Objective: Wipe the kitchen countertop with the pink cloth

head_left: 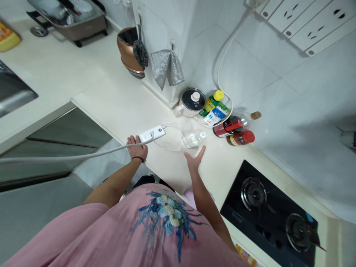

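Observation:
My left hand [137, 150] lies at the counter's front edge with its fingers stretched out, beside the near end of a white power strip [147, 135]. Whether the fingertips touch the strip I cannot tell. A thick white cord runs from the strip toward the left. My right hand [194, 160] is held with thumb and fingers spread, holding nothing. Just beyond it a clear bottle with a white cap [194, 139] lies on its side. A thin white cable [171, 150] curves between the strip and the bottle.
Behind the bottle stand a lidded electric pot [192, 101], a yellow-capped bottle [218, 95], a sachet [213, 117] and red-capped sauce bottles [244, 137]. A black gas hob [268, 215] lies at right, a sink [13, 92] at left. Wall sockets [300, 22] are at upper right.

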The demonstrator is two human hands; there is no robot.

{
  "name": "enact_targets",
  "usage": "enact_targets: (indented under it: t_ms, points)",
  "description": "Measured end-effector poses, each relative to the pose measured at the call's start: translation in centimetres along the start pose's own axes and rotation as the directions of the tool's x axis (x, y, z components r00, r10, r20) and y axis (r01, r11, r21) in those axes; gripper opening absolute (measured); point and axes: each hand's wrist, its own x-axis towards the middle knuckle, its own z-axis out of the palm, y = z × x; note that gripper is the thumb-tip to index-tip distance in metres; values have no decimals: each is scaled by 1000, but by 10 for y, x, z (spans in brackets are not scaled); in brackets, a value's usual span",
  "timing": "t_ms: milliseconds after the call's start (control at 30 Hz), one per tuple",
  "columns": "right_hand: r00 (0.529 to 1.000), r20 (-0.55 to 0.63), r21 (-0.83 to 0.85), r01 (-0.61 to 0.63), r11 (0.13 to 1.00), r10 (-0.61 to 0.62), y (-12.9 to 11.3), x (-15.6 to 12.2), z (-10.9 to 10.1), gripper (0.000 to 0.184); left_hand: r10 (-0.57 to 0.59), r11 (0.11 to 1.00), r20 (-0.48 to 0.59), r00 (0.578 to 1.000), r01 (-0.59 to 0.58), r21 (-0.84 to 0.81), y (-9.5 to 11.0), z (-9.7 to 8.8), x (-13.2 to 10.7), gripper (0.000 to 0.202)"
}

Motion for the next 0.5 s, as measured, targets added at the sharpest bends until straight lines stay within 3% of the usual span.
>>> enact_targets:
  t_ms: [133, 267, 367, 500]
  points:
    - [995, -70, 250, -56, 967, 75, -38, 59, 44, 116, -2, 1000, -18, 1000, 2, 28, -1, 0, 1, 79]
    - [949, -129, 498, -189, 846, 288, -38, 59, 44, 97, 12, 999, -25, 1000, -11, 34, -2, 1, 2, 78]
    - [889, 57, 728, -349, 591, 455, -23, 27, 24, 71, 17, 999, -18, 1000, -16, 38, -3, 1, 3, 78]
    - [805, 318, 861, -466, 204, 501, 2, -26, -15, 36, 19, 998, -23, 1000, -18, 53, -3, 1, 1, 75]
